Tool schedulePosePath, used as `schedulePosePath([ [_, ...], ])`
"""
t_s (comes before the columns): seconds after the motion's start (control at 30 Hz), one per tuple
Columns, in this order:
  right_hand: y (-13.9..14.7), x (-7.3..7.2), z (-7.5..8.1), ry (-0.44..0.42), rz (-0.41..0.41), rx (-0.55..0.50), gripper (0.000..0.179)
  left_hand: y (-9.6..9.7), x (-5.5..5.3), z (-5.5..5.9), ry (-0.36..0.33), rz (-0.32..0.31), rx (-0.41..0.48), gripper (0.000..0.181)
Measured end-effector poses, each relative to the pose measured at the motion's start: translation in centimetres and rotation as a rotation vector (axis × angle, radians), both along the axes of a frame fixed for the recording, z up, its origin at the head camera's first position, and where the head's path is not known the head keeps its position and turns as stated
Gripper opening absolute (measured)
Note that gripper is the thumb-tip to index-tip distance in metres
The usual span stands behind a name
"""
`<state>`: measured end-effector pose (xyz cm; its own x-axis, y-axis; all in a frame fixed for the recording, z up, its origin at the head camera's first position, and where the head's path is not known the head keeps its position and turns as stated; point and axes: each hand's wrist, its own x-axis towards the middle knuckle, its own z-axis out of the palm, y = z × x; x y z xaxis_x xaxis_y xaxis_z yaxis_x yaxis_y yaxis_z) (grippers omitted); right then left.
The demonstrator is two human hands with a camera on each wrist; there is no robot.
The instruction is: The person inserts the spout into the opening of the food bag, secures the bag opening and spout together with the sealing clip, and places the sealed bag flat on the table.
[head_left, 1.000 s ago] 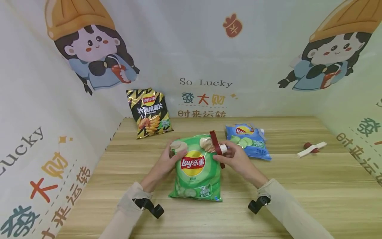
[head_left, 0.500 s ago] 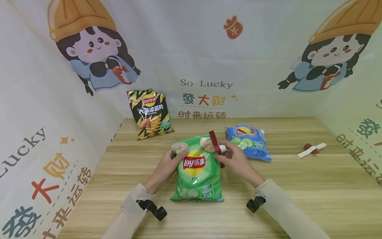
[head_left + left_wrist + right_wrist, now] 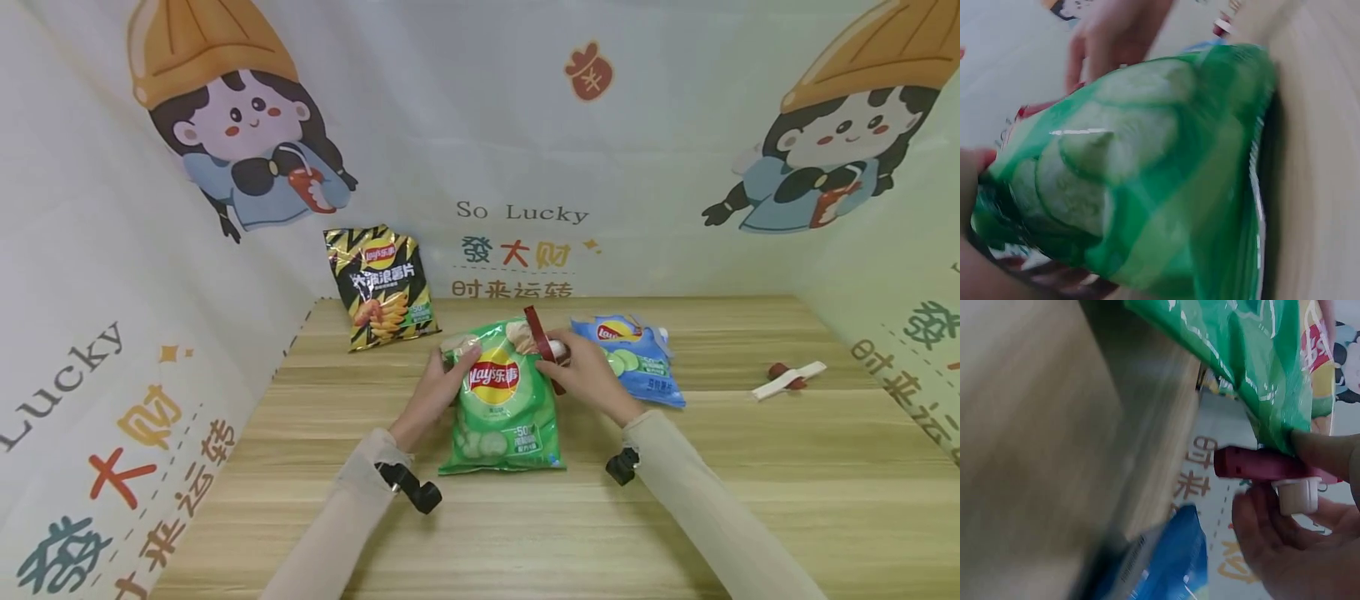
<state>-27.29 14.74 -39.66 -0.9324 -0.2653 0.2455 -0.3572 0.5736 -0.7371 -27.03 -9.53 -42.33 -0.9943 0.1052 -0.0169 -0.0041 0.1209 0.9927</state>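
Note:
A green Lay's chip bag [image 3: 506, 417] stands tilted between both hands in the head view, its printed front toward me. My left hand [image 3: 435, 387] grips its upper left side, thumb on the front and fingers behind. Across its upper right corner runs a dark red bag clip [image 3: 1254, 464] with a white capped spout [image 3: 1297, 497]. Around this clip my right hand [image 3: 585, 371] closes, thumb at the bag's edge and fingers curled below the spout. The bag's green underside [image 3: 1147, 187] fills much of the left wrist view.
A blue Lay's bag [image 3: 637, 367] with a white cap at its corner lies behind my right hand. At the back left, a black and yellow Lay's bag [image 3: 386, 292] leans on the printed cloth. A white and dark red clip [image 3: 790, 379] lies on the wooden table [image 3: 675, 467] at right.
The green chip bag has shifted away from me and slightly right, its bottom edge now farther back. Both hands have moved with it, keeping their grips.

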Motion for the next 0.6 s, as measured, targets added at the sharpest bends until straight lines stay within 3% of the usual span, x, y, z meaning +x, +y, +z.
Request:
schedulePosePath([
  [0.1, -0.2, -1.1, 0.6, 0.076, 0.005, 0.137, 0.043, -0.1, 1.2, 0.6, 0.146, 0.067, -0.157, 0.079],
  [0.2, 0.0, -2.0, 1.2, 0.147, -0.024, 0.292, 0.041, 0.1, 3.1, 1.4, 0.368, 0.102, -0.435, 0.080],
  [0.3, 0.6, -2.8, 1.7, 0.176, -0.071, 0.396, 0.036, 0.7, 5.0, 2.0, 0.594, 0.029, -0.729, 0.073],
  [0.37, 1.0, -3.1, 1.8, 0.175, -0.095, 0.441, 0.032, 1.3, 6.1, 2.0, 0.692, -0.090, -0.880, 0.065],
  [0.5, 1.3, -3.7, 1.3, 0.153, -0.109, 0.514, 0.026, 2.3, 7.1, 1.4, 0.695, -0.301, -1.037, 0.057],
  [0.6, 1.1, -4.1, 0.4, 0.172, -0.079, 0.632, 0.026, 2.7, 6.8, 0.5, 0.673, -0.335, -1.126, 0.052],
])
